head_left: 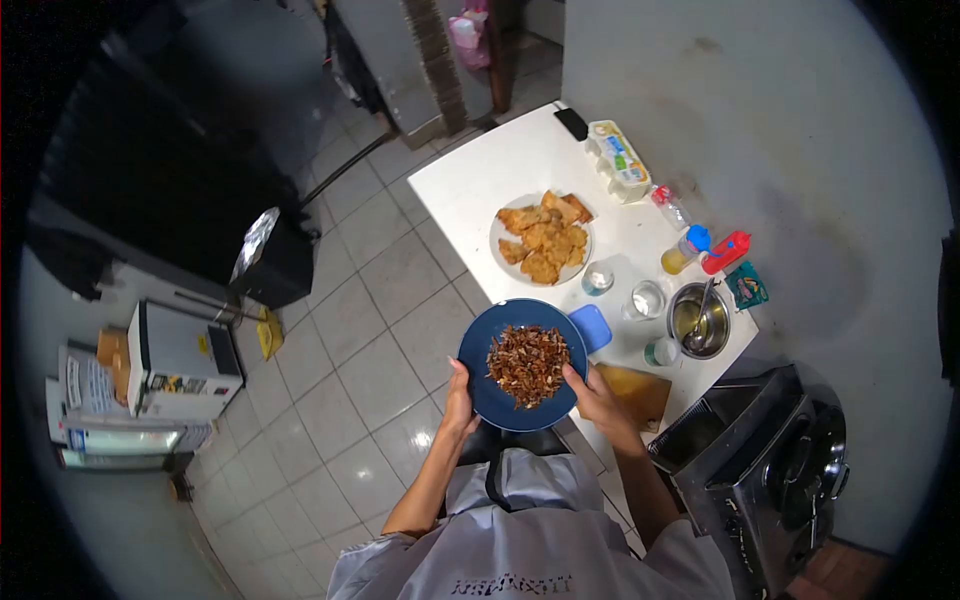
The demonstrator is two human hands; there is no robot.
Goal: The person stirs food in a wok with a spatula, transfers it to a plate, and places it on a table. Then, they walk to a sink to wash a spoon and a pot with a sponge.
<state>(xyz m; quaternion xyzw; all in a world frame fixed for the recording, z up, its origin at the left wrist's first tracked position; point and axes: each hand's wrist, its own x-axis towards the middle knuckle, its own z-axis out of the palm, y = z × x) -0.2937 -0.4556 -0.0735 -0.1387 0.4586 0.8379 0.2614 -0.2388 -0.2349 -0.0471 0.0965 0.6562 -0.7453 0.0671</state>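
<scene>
**Beside the table's near corner: a loaded plate aloft**

Off the near corner of the white table (470, 190), the blue plate (483, 345) is held mostly over tiled floor. Its loose heap of brown fried bits (527, 365) could slide off should the plate tilt, or the rim could clip the table's edge. Left hand (458, 402) clasps the rim on the side away from the table, thumb on top; right hand (598, 398) grips the table-side rim, both elbows bent.
</scene>
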